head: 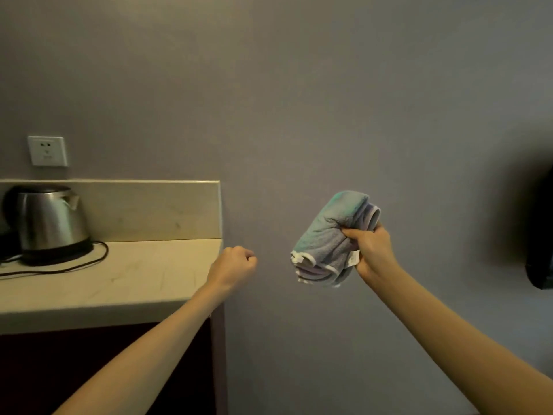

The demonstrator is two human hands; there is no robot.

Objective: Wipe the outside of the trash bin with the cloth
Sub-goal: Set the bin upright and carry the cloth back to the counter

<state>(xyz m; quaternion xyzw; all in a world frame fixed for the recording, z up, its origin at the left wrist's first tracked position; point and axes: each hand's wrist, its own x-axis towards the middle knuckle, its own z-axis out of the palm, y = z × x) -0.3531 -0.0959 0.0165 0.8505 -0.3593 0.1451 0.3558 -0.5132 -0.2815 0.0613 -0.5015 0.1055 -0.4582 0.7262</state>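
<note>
head view, and the right hand (372,250) is up in front of the grey wall (299,100), fingers curled tight round a folded grey-green cloth (327,238) that bunches above and below the fist. the left hand (236,266) is out level with it and well apart, fingers balled into a fist with nothing in it, just past the corner of the pale countertop (119,280). over on the counter's far left a steel kettle (49,223) stands on its black base under a white wall socket (48,151), cord (74,265) looping across the top; the trash bin can't be made out for certain.
</note>
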